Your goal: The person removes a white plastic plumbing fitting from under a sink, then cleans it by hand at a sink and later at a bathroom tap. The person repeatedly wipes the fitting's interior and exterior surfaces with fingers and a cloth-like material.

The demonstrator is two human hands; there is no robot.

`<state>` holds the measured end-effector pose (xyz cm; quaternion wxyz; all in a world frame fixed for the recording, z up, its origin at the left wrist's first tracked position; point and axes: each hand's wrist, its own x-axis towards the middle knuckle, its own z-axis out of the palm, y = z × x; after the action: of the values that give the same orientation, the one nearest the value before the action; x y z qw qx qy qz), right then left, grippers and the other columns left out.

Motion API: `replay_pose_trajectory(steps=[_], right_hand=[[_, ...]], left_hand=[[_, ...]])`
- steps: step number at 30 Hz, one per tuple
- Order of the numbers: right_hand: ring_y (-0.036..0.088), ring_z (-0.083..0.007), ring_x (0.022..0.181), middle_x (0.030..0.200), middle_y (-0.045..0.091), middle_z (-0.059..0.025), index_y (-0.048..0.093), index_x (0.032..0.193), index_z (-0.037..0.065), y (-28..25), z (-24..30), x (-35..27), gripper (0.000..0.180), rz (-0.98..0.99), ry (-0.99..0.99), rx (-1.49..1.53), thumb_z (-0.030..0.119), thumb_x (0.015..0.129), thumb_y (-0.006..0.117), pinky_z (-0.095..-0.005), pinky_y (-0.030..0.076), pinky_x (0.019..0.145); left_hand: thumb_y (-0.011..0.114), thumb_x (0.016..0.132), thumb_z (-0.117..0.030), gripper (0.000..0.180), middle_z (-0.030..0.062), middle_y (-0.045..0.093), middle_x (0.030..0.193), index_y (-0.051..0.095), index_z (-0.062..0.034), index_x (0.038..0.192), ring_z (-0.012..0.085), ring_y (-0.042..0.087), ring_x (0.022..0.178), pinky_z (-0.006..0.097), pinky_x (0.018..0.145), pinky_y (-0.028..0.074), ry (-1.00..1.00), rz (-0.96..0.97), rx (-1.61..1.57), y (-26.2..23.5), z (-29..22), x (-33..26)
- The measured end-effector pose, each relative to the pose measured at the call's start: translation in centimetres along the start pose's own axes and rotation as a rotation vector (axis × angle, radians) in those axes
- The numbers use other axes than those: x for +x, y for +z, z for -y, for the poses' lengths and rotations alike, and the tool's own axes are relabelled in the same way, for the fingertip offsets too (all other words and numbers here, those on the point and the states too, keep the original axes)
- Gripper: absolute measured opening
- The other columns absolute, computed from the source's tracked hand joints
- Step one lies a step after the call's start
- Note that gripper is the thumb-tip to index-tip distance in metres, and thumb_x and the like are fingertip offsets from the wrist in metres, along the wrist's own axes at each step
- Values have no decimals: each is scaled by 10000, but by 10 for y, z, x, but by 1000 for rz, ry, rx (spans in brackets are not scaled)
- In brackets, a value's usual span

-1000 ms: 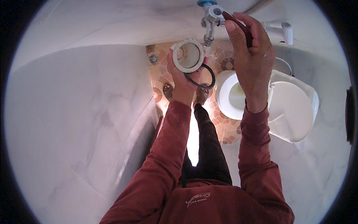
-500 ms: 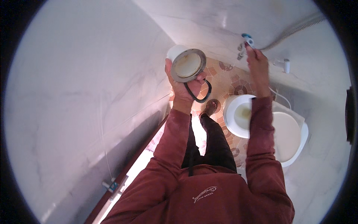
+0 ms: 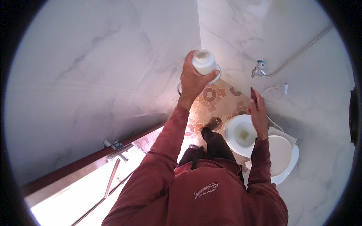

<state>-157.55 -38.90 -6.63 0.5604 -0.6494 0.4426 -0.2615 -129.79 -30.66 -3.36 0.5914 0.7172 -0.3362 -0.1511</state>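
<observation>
My left hand (image 3: 194, 81) is wrapped round a white, round container (image 3: 204, 64) with a narrower open neck and a wide rim, held tilted in the air near the wall corner. A dark loop (image 3: 179, 89) shows beside that wrist, partly hidden; whether it is joined to the container I cannot tell. My right hand (image 3: 258, 115) is in the air near the toilet (image 3: 233, 128), its fingers reaching up and slightly apart, and I see nothing held. Just beyond it, apart from the fingertips, a metal tap (image 3: 259, 69) with a teal-topped handle sticks out of the wall.
A flexible hose (image 3: 298, 54) runs from the tap up the wall. Below it are a white wall fitting (image 3: 284, 88) and a thin white pipe. The toilet's raised lid (image 3: 281, 154) stands at right. A doorway (image 3: 98, 188) lies lower left, and patterned tiles (image 3: 211, 103) cover the floor.
My right hand has left the tap and drawn back toward the toilet. My left hand has turned the container, so its neck now shows instead of its wide base. The view has shifted.
</observation>
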Motion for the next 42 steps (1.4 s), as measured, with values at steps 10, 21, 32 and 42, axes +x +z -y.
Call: replay_pose_trajectory(steps=[10, 21, 32, 42], right_hand=[[588, -101, 672, 855, 515, -12, 676, 1208, 105, 77, 180, -138, 304, 144, -925, -184, 32, 917, 724, -271, 476, 542], [625, -159, 595, 910, 691, -96, 726, 1216, 162, 142, 216, -251, 254, 772, -631, -16, 158, 963, 701, -320, 514, 556], [745, -296, 753, 927, 756, -112, 689, 1255, 145, 161, 221, -239, 315, 654, -1199, -276, 110, 942, 677, -382, 586, 654], [755, -264, 828, 939, 764, -109, 730, 1152, 112, 139, 229, -181, 221, 601, -1174, -318, 234, 968, 717, -334, 576, 686]], left_hand=[[401, 977, -764, 714, 77, 686, 974, 612, -112, 1180, 177, 592, 704, 290, 470, 404, -350, 79, -1611, -116, -110, -143], [538, 1003, -607, 676, 143, 676, 1068, 551, -1, 1303, 233, 676, 854, 362, 737, 573, 6, -190, -1100, -210, -172, -266], [550, 1006, -545, 596, 79, 660, 1037, 536, -36, 1317, 163, 653, 862, 267, 666, 501, 67, -289, -1056, -225, -163, -281], [575, 987, -500, 658, 109, 597, 1198, 433, -54, 1449, 217, 628, 1024, 359, 906, 531, -86, -218, -894, -198, -153, -236]])
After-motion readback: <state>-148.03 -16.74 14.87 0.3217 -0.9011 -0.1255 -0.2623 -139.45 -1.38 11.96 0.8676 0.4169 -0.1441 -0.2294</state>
